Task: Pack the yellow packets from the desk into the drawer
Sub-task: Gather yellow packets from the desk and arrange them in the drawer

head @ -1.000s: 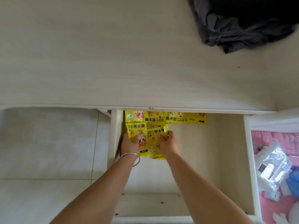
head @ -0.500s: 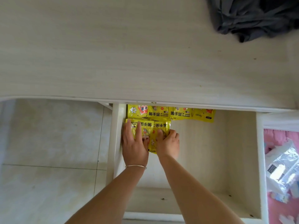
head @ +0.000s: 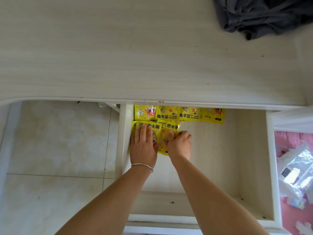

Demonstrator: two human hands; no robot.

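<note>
Both my hands are down in the open drawer [head: 252, 150], settling a second row of yellow hand-warmer packets [head: 171, 135] against its left wall. My left hand [head: 144, 146] lies flat, fingers straight and spread, pressing the left packet of the pair [head: 156, 128] down onto the drawer floor. My right hand [head: 180, 144] is curled, fingers tucked at the right edge of the neighbouring packet, thumb on its face, nudging it in (whether I truly pinch it or only push, I cannot tell).

Behind them, at the far end, a first row of four packets [head: 179, 114] lies side by side, partly under the desk [head: 135, 56] lip.

I judge this the tidying step: the two near packets overlap slightly, and they want squaring up beside each other. Next I would let go, lift out, and look for more packets; none shows on the desk from here, only a dark grey cloth [head: 264, 16] at its far right.

The near pair lie flat, long axis running near to far, printing upside down to me, so their tops point toward me. The far row reads upright.
</note>
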